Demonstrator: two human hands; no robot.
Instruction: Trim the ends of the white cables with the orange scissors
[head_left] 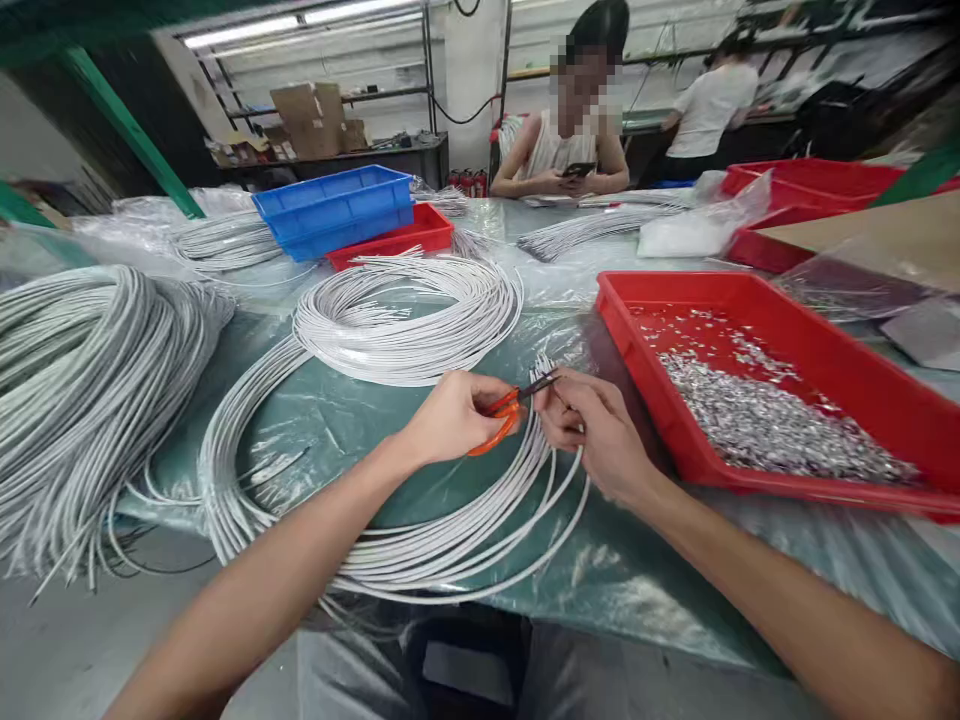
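Observation:
My left hand (466,412) is closed around orange-handled scissors (501,418), whose dark blades point right toward my other hand. My right hand (592,425) has its fingers pinched on a white cable at the blade tips; the exact spot is partly hidden. Around the fingers is a bunch of cable ends (541,368), belonging to a loose coil of white cables (465,530) that curves across the table in front of me. Just behind lies a second, tighter coil of white cables (409,320).
On the right, a red tray (637,370) holds many small shiny metal pieces (780,425). Thick cable bundles (97,390) hang over the left edge. Blue bins (337,215) and a red bin (431,232) stand behind. Across the table a person (574,150) holds a phone.

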